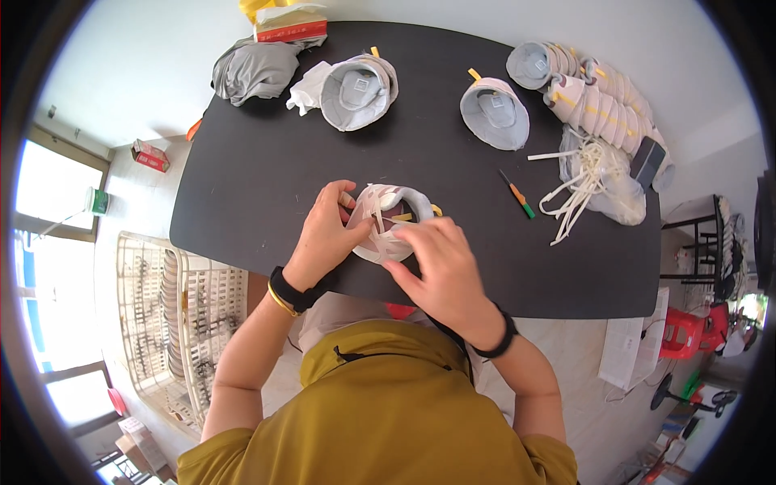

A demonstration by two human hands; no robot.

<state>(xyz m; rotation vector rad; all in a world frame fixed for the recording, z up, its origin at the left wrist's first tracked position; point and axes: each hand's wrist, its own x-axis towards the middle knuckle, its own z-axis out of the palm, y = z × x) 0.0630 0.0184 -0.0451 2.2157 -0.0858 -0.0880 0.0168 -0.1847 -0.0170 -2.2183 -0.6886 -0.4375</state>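
Note:
Close to the table's front edge lies a pale cap (368, 246) with a grey lining, thin white strips across its opening and a yellow tab on the right. My left hand (323, 230) grips the cap's left side, thumb over the strips and fingers at the outer edge. On the right side of the cap, my right hand (440, 271) has its fingers bent over the rim with the thumb lower down. Its fingertips meet the white strips, and part of the rim is hidden beneath them.
On the dark table (275, 186), grey-lined caps (352, 97) and another single cap (495, 117) stand farther back. Stacked caps (602, 105), loose white strips (594, 162), a phone (647, 162) and an orange-green tool (517, 196) lie right. Grey cloth (255, 73) is far left; a white basket (190, 283) stands beside the table.

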